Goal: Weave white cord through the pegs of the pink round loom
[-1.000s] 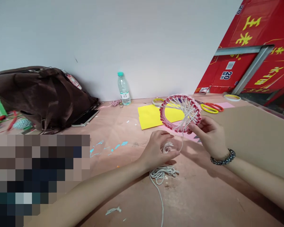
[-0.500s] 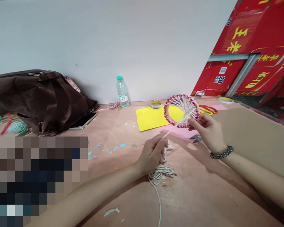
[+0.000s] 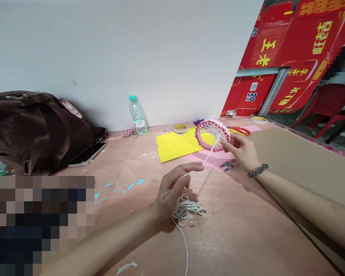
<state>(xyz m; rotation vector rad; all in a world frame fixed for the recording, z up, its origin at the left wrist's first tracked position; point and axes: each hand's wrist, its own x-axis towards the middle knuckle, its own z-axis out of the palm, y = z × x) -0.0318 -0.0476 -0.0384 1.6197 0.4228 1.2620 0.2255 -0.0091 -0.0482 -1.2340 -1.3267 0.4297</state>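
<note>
- Just above the yellow paper point(image 3: 172, 147) and pink paper point(image 3: 209, 163), a round pink frame point(image 3: 212, 135) strung with white cord is held up, tilted, its rim pinched in the right hand point(image 3: 240, 152)
- Left hand point(image 3: 172, 189) is half open, thumb and fingers nipping the white cord point(image 3: 207, 157), which runs up to the frame and looks pretty taut
- Loose coil point(image 3: 185, 211) of that cord sits right under the left hand
- Further out: snips point(image 3: 228, 165), red-handled scissors point(image 3: 240, 131), tape roll point(image 3: 180, 128), water bottle point(image 3: 137, 117)
</note>
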